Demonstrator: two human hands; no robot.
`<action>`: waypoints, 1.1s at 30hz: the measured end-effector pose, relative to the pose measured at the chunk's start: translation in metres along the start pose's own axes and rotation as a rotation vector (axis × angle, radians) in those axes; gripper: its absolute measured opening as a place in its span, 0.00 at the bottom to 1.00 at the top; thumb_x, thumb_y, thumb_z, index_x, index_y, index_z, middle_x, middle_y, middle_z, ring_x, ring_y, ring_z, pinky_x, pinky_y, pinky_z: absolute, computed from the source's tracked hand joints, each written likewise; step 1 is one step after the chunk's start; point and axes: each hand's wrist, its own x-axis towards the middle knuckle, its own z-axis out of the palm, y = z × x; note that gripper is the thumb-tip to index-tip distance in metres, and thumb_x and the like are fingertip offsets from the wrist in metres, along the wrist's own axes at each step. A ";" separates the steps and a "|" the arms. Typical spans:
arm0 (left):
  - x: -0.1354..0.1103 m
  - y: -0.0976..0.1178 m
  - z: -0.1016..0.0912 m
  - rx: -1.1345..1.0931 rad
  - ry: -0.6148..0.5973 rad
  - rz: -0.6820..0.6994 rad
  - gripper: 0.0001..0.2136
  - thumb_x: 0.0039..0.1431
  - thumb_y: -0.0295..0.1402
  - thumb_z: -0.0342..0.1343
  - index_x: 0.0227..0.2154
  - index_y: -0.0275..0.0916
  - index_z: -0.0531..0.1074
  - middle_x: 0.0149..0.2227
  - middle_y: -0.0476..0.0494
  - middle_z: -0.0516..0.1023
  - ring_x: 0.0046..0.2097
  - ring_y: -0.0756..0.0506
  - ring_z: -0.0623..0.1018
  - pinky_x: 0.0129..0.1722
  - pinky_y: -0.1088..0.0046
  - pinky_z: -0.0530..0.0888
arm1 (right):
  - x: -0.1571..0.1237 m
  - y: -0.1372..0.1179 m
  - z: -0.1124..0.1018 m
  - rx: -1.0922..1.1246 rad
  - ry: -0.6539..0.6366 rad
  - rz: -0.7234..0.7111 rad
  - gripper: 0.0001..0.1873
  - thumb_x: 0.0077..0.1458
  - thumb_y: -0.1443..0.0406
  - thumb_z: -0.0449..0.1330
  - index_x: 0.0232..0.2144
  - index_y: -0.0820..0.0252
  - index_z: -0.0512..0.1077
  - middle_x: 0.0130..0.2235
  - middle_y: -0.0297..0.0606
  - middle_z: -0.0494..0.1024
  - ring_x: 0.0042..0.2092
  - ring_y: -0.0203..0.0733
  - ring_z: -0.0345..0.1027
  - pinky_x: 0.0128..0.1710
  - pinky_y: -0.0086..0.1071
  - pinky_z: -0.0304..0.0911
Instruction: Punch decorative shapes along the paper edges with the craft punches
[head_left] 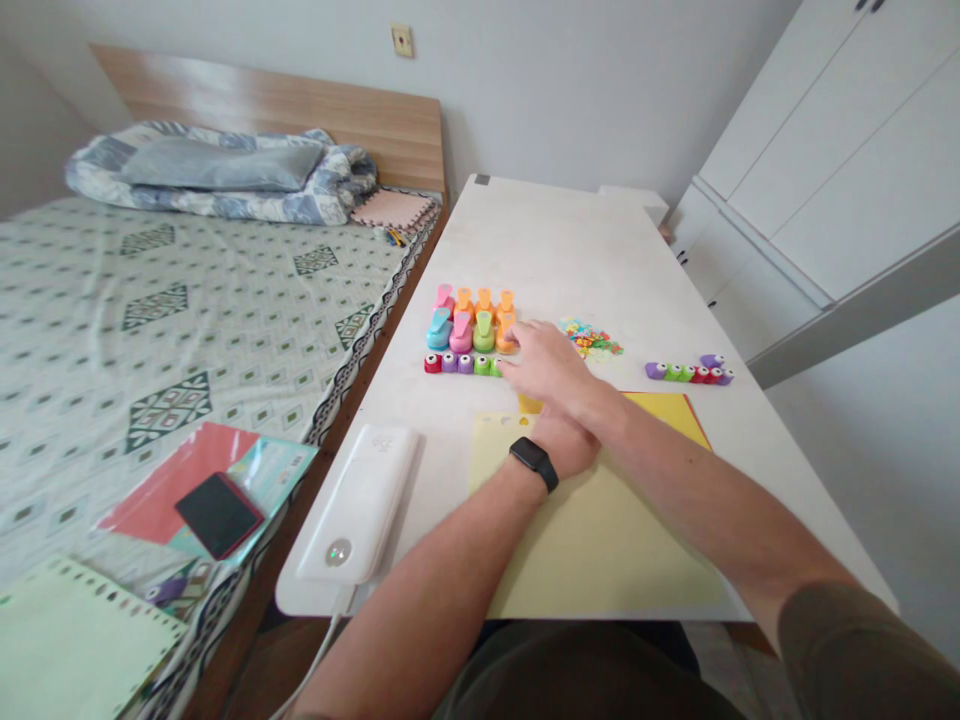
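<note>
My right hand [551,362] reaches across to the left over my left wrist. Its curled fingers are at the right end of a row of small craft punches [465,364], closed about a small green craft punch [496,367] that they partly cover. Right behind the fingertips is a larger orange craft punch [506,335]. My left hand [571,442], with a black watch on the wrist, rests on a pale yellow sheet [600,550] under my right forearm, its fingers hidden. A bright yellow piece [529,403] shows beside it. Punched holes line the sheet's top edge.
Larger lever punches [463,330] stand in two rows. Colourful paper cut-outs [592,338] lie in a heap, with more small punches [690,373] at right. A white power bank [360,505] with a cable sits front left. On the bed lies a phone [217,515].
</note>
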 end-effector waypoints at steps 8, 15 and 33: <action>-0.003 0.006 -0.014 0.159 -0.042 0.061 0.13 0.64 0.39 0.57 0.46 0.37 0.75 0.44 0.37 0.80 0.48 0.36 0.78 0.51 0.56 0.73 | -0.048 0.074 -0.034 0.091 0.244 0.119 0.12 0.59 0.59 0.63 0.43 0.59 0.76 0.44 0.44 0.81 0.45 0.47 0.73 0.49 0.39 0.66; -0.004 0.007 -0.015 0.161 -0.042 0.062 0.12 0.64 0.40 0.58 0.47 0.39 0.75 0.43 0.39 0.80 0.47 0.38 0.78 0.51 0.59 0.72 | -0.108 0.166 -0.043 0.045 0.426 0.337 0.16 0.56 0.57 0.63 0.45 0.59 0.76 0.43 0.44 0.82 0.42 0.48 0.76 0.46 0.42 0.68; -0.001 0.008 -0.014 0.147 -0.078 0.044 0.13 0.66 0.40 0.56 0.48 0.40 0.74 0.45 0.40 0.79 0.48 0.40 0.77 0.51 0.61 0.71 | -0.159 0.218 -0.020 -0.131 0.593 0.403 0.16 0.59 0.57 0.60 0.46 0.59 0.75 0.45 0.49 0.80 0.47 0.54 0.70 0.55 0.49 0.62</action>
